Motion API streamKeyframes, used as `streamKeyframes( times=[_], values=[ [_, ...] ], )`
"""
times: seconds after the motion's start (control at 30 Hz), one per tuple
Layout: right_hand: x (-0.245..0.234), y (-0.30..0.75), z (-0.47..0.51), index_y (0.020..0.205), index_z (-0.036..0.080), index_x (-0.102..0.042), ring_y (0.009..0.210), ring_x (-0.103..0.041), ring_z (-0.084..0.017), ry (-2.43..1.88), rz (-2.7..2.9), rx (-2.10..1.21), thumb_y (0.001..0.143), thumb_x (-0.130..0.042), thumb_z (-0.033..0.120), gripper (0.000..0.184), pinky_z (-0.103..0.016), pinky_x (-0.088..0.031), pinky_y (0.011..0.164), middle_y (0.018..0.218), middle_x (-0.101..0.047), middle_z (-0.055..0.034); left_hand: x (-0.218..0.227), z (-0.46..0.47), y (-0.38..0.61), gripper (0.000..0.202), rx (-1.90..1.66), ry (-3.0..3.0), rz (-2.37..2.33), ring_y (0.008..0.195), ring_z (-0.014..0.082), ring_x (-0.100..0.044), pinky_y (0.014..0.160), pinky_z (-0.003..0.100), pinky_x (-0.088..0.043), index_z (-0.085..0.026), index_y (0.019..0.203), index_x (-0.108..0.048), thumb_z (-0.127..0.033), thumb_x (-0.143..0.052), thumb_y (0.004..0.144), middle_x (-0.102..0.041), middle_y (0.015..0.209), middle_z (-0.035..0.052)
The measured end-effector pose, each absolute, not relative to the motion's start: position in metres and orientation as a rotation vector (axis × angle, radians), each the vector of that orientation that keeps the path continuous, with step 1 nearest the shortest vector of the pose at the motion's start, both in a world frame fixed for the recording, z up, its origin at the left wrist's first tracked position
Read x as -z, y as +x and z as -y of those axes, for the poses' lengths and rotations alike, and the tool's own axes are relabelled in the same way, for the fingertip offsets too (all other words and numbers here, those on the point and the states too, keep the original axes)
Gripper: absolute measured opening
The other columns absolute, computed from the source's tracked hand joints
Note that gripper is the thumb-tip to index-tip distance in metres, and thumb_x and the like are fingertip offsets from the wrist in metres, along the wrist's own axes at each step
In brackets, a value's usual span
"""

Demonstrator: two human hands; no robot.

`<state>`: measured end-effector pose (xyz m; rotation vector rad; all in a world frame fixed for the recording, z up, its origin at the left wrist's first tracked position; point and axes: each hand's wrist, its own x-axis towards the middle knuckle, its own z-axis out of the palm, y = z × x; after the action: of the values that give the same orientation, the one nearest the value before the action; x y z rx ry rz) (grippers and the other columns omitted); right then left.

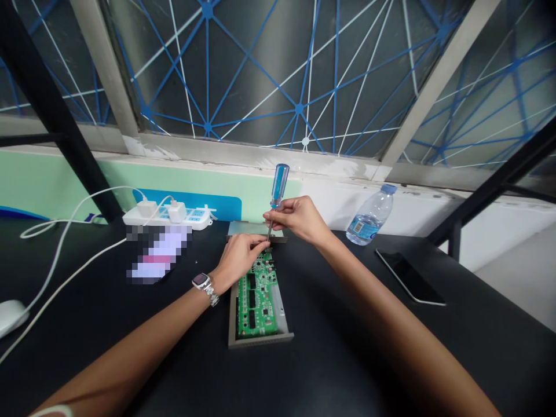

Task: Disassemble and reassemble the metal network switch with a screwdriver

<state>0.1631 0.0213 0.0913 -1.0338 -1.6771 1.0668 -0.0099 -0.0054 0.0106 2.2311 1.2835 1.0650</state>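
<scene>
A screwdriver (280,184) with a clear blue handle stands nearly upright, tilted slightly to the right. My right hand (302,219) is closed in a pinch just under the handle, around the top of the shaft. At the lower end of the shaft, my left hand (242,259) pinches with thumb and index finger; whether a small screw is also there is hidden. Below my hands lies a green circuit board (259,301) in an open grey metal casing (260,341). My left hand covers part of the board's far left side. A flat metal panel (245,229) lies behind it.
A water bottle (371,215) and a phone (410,278) are on the right of the black table (339,359). At left are a white power strip (197,217) with plugged-in chargers, loose white cables, a blurred flat item (160,255) and a white mouse (12,317). Windows stand behind.
</scene>
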Motion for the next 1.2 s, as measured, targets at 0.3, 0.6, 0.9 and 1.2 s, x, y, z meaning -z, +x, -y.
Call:
streamKeyframes(
  times=[0.3, 0.6, 0.9, 1.2],
  values=[
    [-0.094, 0.165, -0.02, 0.076, 0.011, -0.071, 0.07, -0.072, -0.016, -1.011, 1.705, -1.168, 0.069, -0.081, 0.036, 0.028, -0.029, -0.061, 0.07, 0.078, -0.075, -0.0089, -0.01, -0.003, -0.007, 0.018, -1.115, 2.081, -1.06, 0.088, 0.0221, -0.071, 0.08, 0.032, -0.053, -0.02, 0.1, -0.07, -0.031, -0.061, 0.089, -0.076, 0.093, 0.0047],
    [-0.091, 0.167, -0.02, 0.081, 0.012, -0.069, 0.077, -0.071, -0.018, -1.018, 1.744, -1.177, 0.074, -0.075, 0.035, 0.025, -0.029, -0.058, 0.07, 0.084, -0.074, -0.0094, -0.014, -0.008, -0.006, 0.024, -1.036, 1.944, -0.8, 0.103, 0.0238, -0.069, 0.093, 0.037, -0.052, -0.013, 0.103, -0.07, -0.027, -0.052, 0.094, -0.075, 0.105, 0.0101],
    [-0.088, 0.169, -0.021, 0.069, 0.015, -0.059, 0.058, -0.062, -0.013, -1.084, 1.862, -0.955, 0.068, -0.08, 0.038, 0.031, -0.028, -0.055, 0.056, 0.063, -0.061, 0.0, -0.012, -0.004, -0.005, 0.018, -1.12, 1.941, -0.922, 0.088, 0.0219, -0.072, 0.08, 0.033, -0.056, -0.016, 0.091, -0.072, -0.027, -0.058, 0.091, -0.077, 0.091, 0.0061],
    [-0.092, 0.169, -0.017, 0.078, 0.012, -0.068, 0.044, -0.057, -0.011, -1.085, 1.879, -1.058, 0.075, -0.073, 0.032, 0.02, -0.022, -0.048, 0.04, 0.054, -0.061, 0.0005, -0.012, -0.008, -0.006, 0.025, -1.118, 1.959, -0.783, 0.108, 0.0234, -0.066, 0.096, 0.036, -0.051, -0.015, 0.111, -0.067, -0.026, -0.054, 0.093, -0.071, 0.114, 0.0108]
  ],
)
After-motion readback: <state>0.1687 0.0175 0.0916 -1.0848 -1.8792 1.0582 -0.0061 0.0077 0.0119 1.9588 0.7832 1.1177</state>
